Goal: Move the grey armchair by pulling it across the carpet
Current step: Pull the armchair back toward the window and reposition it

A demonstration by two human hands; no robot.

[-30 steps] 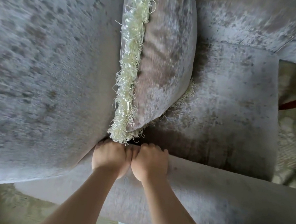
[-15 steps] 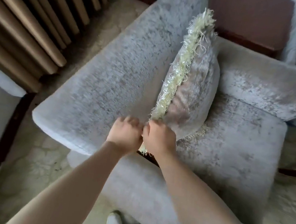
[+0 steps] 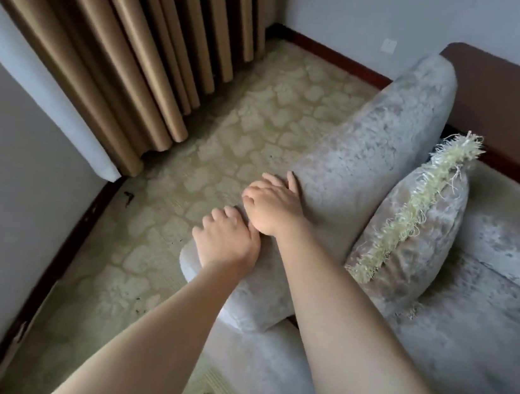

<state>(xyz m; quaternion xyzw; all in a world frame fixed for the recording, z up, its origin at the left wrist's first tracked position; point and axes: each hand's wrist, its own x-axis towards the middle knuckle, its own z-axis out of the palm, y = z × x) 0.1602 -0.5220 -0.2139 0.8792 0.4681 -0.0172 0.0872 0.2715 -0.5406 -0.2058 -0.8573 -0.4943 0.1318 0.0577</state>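
While my left hand and right hand curl round the arm of the grey armchair near the curtain, a hard tug may tip the fringed cushion off.

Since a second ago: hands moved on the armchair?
Yes: left hand and right hand went from the cushion fringe to the backrest outer edge, curtain side.
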